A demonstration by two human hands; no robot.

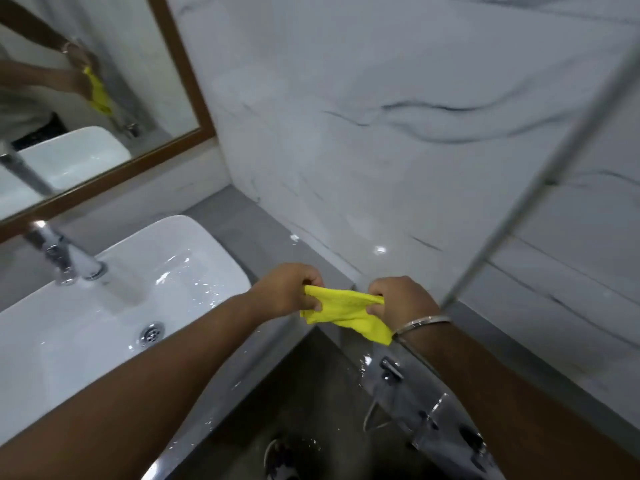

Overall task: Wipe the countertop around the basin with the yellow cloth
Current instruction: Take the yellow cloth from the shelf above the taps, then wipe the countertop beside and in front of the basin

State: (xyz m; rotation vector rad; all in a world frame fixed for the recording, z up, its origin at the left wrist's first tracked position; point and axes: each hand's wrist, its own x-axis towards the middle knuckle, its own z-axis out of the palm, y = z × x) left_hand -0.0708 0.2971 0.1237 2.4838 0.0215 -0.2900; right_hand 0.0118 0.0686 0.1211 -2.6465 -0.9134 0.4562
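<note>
I hold the yellow cloth (349, 311) stretched between both hands, above the right end of the grey countertop (242, 223). My left hand (287, 289) grips its left end. My right hand (401, 299), a metal bangle on its wrist, grips the right end. The rest of the cloth hangs down under my right wrist. The white rectangular basin (194, 233) sits on the countertop to the left, wet inside, with a drain (151, 333) near its middle.
Water runs from a chrome tap (62, 254) into the basin. A wood-framed mirror (187, 74) hangs behind it. A marble wall (381, 133) closes the right side. A glass panel edge (540, 188) and chrome fittings (433, 410) stand at the lower right above a wet floor.
</note>
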